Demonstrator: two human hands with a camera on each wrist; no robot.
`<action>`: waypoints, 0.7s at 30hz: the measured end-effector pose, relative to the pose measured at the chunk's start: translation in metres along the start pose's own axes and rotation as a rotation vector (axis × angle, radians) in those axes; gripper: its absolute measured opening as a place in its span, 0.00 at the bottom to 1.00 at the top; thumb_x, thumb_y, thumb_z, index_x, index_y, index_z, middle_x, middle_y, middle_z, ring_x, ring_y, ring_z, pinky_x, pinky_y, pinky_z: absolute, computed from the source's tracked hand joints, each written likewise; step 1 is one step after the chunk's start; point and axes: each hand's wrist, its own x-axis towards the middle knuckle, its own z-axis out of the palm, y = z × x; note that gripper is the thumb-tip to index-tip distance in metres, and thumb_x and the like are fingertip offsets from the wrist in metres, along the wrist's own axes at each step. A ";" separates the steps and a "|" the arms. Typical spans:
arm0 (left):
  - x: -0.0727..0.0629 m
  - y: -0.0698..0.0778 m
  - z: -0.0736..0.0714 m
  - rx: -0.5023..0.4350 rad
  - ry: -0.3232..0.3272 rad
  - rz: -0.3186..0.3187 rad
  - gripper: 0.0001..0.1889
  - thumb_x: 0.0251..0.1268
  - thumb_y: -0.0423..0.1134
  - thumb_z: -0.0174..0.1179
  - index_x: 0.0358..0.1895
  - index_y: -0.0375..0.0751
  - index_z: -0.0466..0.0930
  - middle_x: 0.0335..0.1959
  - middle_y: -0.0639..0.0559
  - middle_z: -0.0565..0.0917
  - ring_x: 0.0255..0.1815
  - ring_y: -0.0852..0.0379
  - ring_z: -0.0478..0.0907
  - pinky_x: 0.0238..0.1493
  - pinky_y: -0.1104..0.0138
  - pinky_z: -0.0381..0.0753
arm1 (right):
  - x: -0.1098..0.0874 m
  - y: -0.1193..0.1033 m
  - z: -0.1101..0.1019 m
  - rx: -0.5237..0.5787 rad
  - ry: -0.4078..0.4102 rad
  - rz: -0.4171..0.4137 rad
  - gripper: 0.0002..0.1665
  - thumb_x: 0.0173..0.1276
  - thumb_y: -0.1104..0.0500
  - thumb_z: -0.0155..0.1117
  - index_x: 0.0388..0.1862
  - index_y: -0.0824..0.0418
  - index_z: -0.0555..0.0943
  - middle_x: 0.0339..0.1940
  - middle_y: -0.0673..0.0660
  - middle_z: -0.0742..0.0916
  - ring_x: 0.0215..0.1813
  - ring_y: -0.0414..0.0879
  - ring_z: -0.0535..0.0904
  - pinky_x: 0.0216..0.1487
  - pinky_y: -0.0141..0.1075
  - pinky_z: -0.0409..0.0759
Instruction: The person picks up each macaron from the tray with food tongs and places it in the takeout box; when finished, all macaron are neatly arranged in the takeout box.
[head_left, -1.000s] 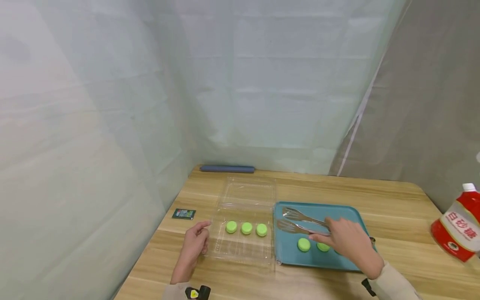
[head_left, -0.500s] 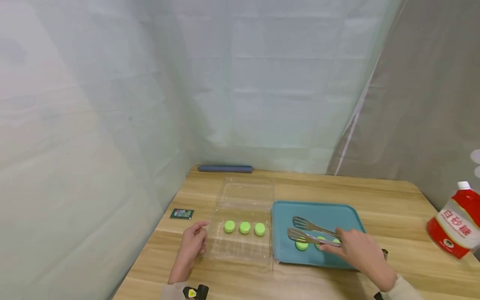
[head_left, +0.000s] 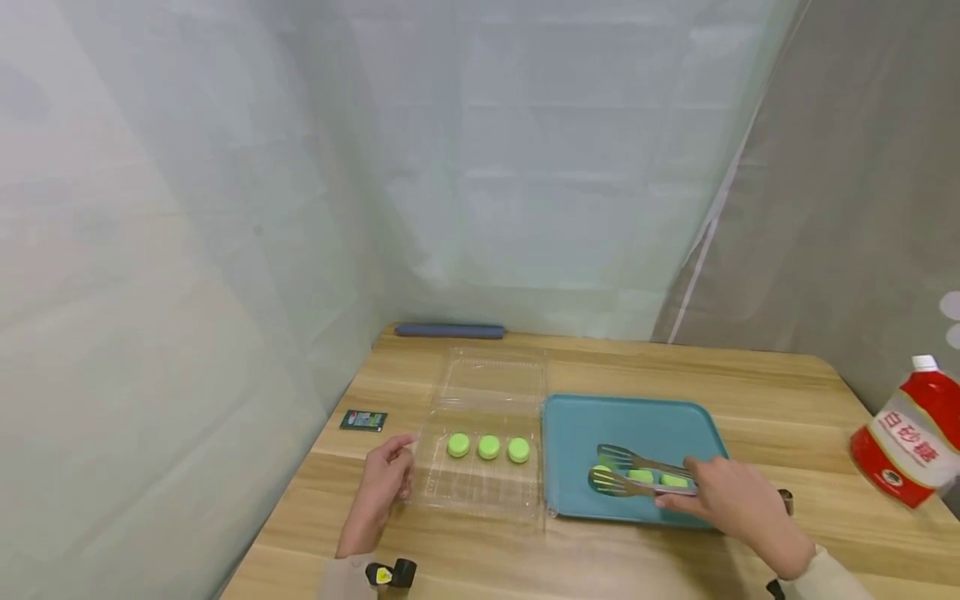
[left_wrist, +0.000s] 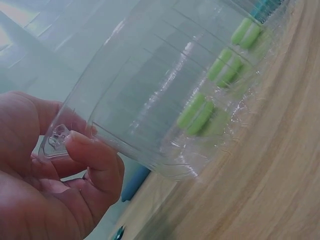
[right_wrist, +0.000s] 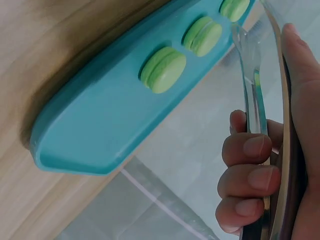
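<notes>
My left hand [head_left: 381, 482] pinches the left rim of a clear plastic clamshell box [left_wrist: 145, 100], thumb and fingers meeting at its corner. The lid [head_left: 491, 379] lies folded back. Three green macarons [head_left: 489, 447] sit in a row inside the base. Metal serving tongs [head_left: 651, 464] are gripped in my right hand [head_left: 738, 500], their slotted ends spread apart. These ends overlap the leftmost of three green macarons on the teal tray [head_left: 570, 429]; the other macarons [right_wrist: 163, 70] lie in line to its right, below the tong arms.
A small dark packet [head_left: 363, 420] lies left of the box. At the table's back edge is a blue roll [head_left: 449, 332]. A red-and-white bottle [head_left: 911, 437] stands at the far right. Fabric walls [head_left: 525, 167] close in the left and back.
The right hand has moved the tongs rightward and nearer, from the tray's left part to the leftmost macaron there. The left hand stays at the box rim.
</notes>
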 end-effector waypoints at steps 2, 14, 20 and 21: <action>0.000 0.001 0.001 0.003 0.004 0.002 0.24 0.65 0.24 0.47 0.65 0.24 0.71 0.26 0.51 0.69 0.19 0.61 0.64 0.17 0.73 0.65 | 0.001 0.001 0.000 -0.018 0.015 -0.017 0.34 0.54 0.25 0.68 0.23 0.54 0.75 0.12 0.43 0.64 0.14 0.36 0.58 0.12 0.32 0.58; 0.000 0.002 0.001 0.003 0.001 -0.001 0.25 0.65 0.24 0.46 0.66 0.24 0.70 0.28 0.50 0.69 0.19 0.61 0.64 0.17 0.73 0.64 | 0.005 0.006 0.005 -0.082 0.072 -0.091 0.33 0.50 0.28 0.73 0.20 0.53 0.72 0.12 0.44 0.64 0.15 0.36 0.57 0.11 0.33 0.59; 0.001 0.001 0.001 0.011 0.002 -0.004 0.25 0.66 0.24 0.46 0.66 0.25 0.70 0.30 0.50 0.69 0.19 0.60 0.64 0.17 0.73 0.64 | 0.008 0.007 0.010 -0.082 0.099 -0.109 0.33 0.50 0.28 0.73 0.19 0.52 0.71 0.12 0.43 0.63 0.14 0.36 0.57 0.11 0.34 0.60; 0.001 0.001 0.001 0.009 0.001 -0.007 0.25 0.66 0.24 0.47 0.67 0.25 0.70 0.30 0.50 0.69 0.19 0.60 0.64 0.17 0.73 0.64 | 0.008 0.007 0.011 -0.083 0.108 -0.116 0.33 0.49 0.28 0.73 0.19 0.52 0.71 0.12 0.43 0.63 0.14 0.36 0.57 0.11 0.34 0.60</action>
